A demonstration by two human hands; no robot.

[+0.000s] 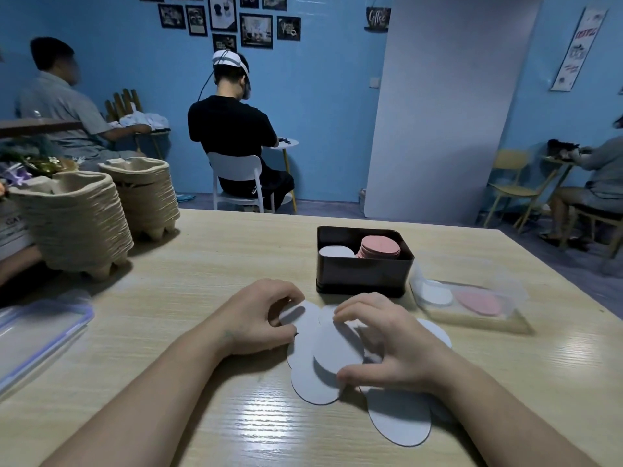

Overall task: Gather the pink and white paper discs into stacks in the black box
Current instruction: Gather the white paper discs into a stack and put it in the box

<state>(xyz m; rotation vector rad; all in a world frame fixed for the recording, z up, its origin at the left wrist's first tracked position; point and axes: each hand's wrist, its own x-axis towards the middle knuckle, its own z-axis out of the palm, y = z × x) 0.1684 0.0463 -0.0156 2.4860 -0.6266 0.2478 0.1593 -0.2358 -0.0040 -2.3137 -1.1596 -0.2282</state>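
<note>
White discs [310, 382] lie overlapped on the table [219, 264], between and partly under both hands. Left hand [259, 318] pinches one disc's edge. Right hand [401, 348] curls over another, thumb and fingertips on its rim. Black box [364, 274] sits just beyond, holding a pink stack [381, 246] and a white stack [335, 252].

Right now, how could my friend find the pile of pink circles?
Start at the wooden table and find the black box standing on it. The pink stack sits in its right half. It is the only pink thing in the box and rises higher than the white discs beside it.
</note>
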